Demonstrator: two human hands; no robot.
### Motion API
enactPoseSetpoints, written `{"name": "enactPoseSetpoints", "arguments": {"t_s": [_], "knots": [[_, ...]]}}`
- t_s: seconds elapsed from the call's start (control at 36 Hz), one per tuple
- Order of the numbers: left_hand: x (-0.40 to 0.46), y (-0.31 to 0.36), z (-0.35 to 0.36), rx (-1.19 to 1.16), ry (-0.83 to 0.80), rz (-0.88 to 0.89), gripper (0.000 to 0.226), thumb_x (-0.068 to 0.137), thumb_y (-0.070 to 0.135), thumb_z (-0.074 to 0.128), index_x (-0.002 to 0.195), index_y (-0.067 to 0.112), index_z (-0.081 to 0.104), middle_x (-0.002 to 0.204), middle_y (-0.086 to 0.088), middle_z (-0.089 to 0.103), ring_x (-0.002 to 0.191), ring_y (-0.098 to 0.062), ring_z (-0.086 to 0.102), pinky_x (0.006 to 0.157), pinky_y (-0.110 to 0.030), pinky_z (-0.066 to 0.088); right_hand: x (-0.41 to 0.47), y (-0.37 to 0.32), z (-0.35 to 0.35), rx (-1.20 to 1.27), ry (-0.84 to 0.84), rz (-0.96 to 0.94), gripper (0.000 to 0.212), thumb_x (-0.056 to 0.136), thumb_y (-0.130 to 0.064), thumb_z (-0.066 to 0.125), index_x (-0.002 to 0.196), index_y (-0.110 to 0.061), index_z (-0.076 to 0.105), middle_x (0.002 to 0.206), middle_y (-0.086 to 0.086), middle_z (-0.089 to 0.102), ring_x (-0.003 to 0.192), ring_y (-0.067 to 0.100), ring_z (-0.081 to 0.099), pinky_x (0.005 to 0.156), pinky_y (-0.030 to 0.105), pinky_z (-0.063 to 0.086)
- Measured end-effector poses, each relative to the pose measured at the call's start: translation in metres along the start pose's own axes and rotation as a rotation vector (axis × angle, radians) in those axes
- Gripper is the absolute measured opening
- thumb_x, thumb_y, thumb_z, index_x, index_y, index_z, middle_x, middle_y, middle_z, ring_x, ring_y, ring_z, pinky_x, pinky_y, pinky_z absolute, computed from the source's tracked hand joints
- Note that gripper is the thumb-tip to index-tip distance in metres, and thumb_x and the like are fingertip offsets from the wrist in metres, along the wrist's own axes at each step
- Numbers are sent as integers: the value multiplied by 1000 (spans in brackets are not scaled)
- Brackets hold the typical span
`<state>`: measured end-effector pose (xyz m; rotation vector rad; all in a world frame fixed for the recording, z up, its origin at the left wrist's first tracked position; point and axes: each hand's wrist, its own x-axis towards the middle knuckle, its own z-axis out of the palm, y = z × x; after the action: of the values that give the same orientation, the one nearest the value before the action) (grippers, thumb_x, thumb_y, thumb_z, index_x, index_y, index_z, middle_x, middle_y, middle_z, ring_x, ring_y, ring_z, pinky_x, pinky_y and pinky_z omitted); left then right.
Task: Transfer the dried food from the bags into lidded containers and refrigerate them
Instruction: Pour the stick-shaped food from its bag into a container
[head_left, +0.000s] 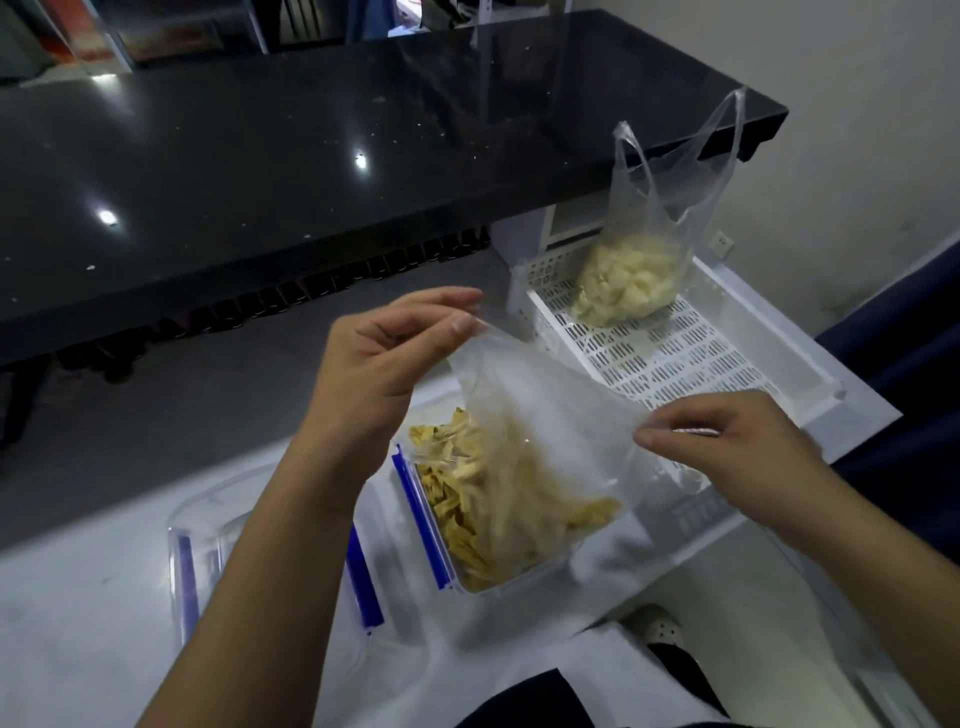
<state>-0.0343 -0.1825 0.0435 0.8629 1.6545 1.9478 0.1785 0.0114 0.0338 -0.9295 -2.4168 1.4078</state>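
Note:
A clear plastic bag (545, 410) is upended over a clear container with blue clips (431, 535). Yellow dried strips (467, 519) fill the container and the bag's lower end. My left hand (379, 358) pinches the bag's upper corner. My right hand (737, 447) pinches its right edge. A second clear bag (654, 218) with pale dried pieces (618, 286) stands in a white perforated basket (665, 353) at the right.
A clear lid with blue clips (208, 540) lies on the white surface left of the container, partly hidden by my left forearm. A black glossy counter (260, 156) runs across the back. A white shoe (654, 629) shows below the surface's edge.

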Motion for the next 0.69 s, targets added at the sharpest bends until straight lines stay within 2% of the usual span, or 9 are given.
{"name": "enactPoseSetpoints", "arguments": {"t_s": [0.11,0.19,0.31,0.33,0.39,0.44,0.47,0.61,0.69], "knots": [[0,3,-4,-46,-9,18,8,85,25,76,90,23,82,112,-3,76,112,-24,68,95,-36,53,-6,-4,0,218,18,-56,18,73,-12,80,82,-28,81,83,-1,79,83,14,75,77,21,58],[1,10,-8,-140,-22,57,12,88,25,69,92,26,81,113,-2,75,109,-23,68,92,-36,54,-5,-18,-4,339,31,-115,20,66,-27,76,86,-23,82,85,4,79,83,19,75,77,24,59],[4,6,-13,-146,-31,61,14,90,29,68,98,29,80,117,-2,73,106,-18,67,90,-34,53,-2,-30,2,420,34,-141,20,70,-21,75,86,-10,80,82,13,77,80,28,75,74,33,62],[4,2,-15,-120,-72,38,18,89,32,70,105,28,78,121,-3,72,110,-20,66,91,-35,53,-1,-31,6,433,38,-130,21,71,-19,75,87,-7,79,81,15,77,78,29,75,73,34,63],[0,-9,-16,-78,-196,-53,45,82,36,78,125,29,68,128,-3,68,117,-23,65,91,-33,54,-2,-30,14,459,44,-94,21,71,-18,73,87,-5,78,81,19,75,74,28,75,73,37,63],[-8,-25,-15,-81,-296,-179,66,76,28,83,137,30,57,126,-2,69,115,-25,67,89,-29,56,-3,-28,19,504,55,-69,17,70,-19,73,82,-9,79,81,21,74,71,25,74,69,34,63],[-12,-32,-13,-74,-315,-226,68,75,23,83,137,28,57,122,-1,70,113,-27,68,87,-29,57,-3,-26,20,524,63,-69,14,69,-20,73,79,-12,80,80,20,75,71,25,74,68,32,63],[-28,-54,-4,-101,-323,-247,40,80,15,83,119,19,74,126,-3,71,115,-24,68,87,-28,56,-4,-13,19,556,119,-89,18,69,-28,77,84,-20,81,83,10,77,80,25,74,77,38,62],[-27,-55,4,-83,-198,-221,22,81,15,76,103,11,78,124,-2,73,110,-21,71,82,-23,57,-5,0,21,588,118,-53,40,65,-35,89,103,-29,77,100,0,76,92,19,74,80,33,60]]}}
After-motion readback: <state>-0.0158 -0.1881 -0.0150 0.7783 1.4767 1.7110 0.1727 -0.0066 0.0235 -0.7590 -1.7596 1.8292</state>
